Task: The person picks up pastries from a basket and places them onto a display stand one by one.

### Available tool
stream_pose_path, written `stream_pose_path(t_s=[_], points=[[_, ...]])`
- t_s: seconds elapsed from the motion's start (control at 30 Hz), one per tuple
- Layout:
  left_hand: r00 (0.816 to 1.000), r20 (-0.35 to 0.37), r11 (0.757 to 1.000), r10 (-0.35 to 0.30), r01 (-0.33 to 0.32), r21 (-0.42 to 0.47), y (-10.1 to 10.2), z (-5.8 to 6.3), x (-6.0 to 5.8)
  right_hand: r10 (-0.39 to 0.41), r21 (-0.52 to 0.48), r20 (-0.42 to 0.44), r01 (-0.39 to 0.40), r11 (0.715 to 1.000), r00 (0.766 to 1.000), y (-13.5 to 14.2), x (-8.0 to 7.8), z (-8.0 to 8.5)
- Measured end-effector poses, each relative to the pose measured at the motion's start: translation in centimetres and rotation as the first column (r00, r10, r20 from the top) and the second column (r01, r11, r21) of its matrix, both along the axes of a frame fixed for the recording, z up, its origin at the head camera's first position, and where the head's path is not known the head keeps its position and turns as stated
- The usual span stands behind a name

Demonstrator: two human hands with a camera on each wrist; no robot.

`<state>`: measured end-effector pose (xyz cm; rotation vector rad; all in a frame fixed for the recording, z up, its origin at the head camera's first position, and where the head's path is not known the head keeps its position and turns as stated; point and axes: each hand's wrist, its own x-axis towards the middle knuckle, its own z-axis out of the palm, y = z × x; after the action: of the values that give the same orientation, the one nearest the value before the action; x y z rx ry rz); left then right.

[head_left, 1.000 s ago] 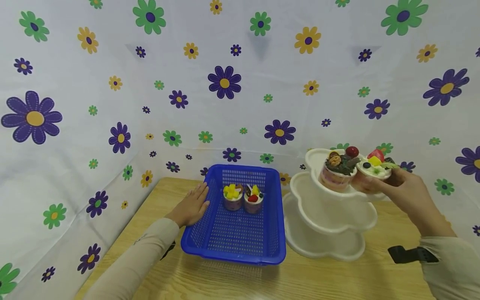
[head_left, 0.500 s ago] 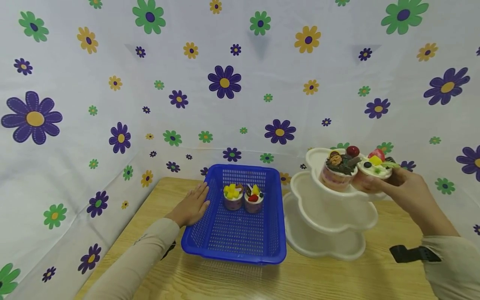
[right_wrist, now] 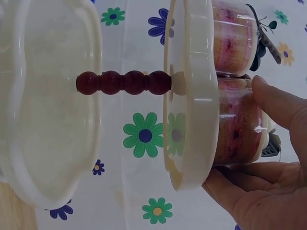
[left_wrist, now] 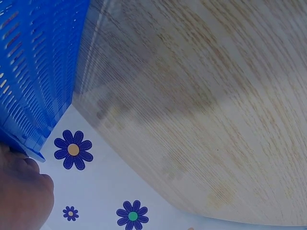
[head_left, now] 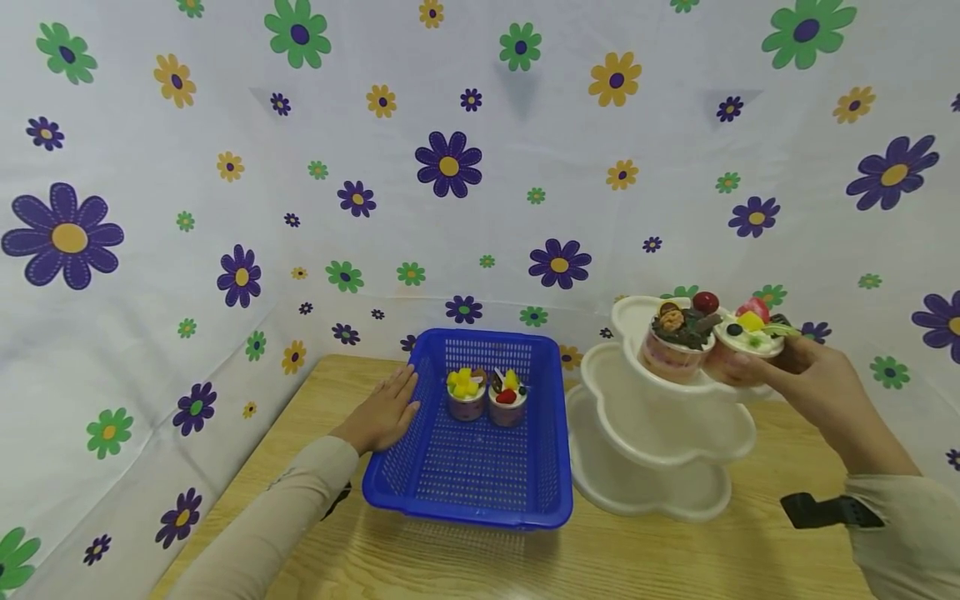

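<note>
My right hand (head_left: 817, 387) grips a dessert cup (right_wrist: 240, 122) topped with cream, strawberry and yellow fruit, thumb on one side and fingers on the other. That cup stands on the top tier (right_wrist: 201, 96) of a white three-tier stand, touching a second dessert cup (head_left: 667, 354) with dark topping, a walnut and a cherry. My left hand (head_left: 381, 412) rests with straight fingers on the left rim of a blue plastic basket (head_left: 480, 492). Inside the basket, toward the back, sit a cup with yellow fruit cubes (head_left: 467, 396) and a cup with a strawberry (head_left: 507, 400).
Below the top tier are the middle tier (head_left: 675, 429) and bottom tier (head_left: 645, 492), joined by a dark red beaded post (right_wrist: 124, 83). Basket and stand share a wooden table (head_left: 600, 558). A white flower-patterned cloth (head_left: 510, 225) hangs behind and at the left.
</note>
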<state>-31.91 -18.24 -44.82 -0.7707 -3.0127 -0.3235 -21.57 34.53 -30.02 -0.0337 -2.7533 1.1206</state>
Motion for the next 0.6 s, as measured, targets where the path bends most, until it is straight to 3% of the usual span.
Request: stream_pose_path(t_s=[0.33,0.6], points=[[1.0,-0.002,1.0,-0.008,0.008,0.01,-0.3,-0.2,-0.1,-0.014,-0.029,0.011,0.014,0.999,1.0,-0.1,1.8,0.8],[1.0,0.009,1.0,-0.002,0.002,0.014,0.1,0.4,0.3,-0.146,-0.045,-0.101,0.142,0.989,0.984,-0.9,5.4,1.4]])
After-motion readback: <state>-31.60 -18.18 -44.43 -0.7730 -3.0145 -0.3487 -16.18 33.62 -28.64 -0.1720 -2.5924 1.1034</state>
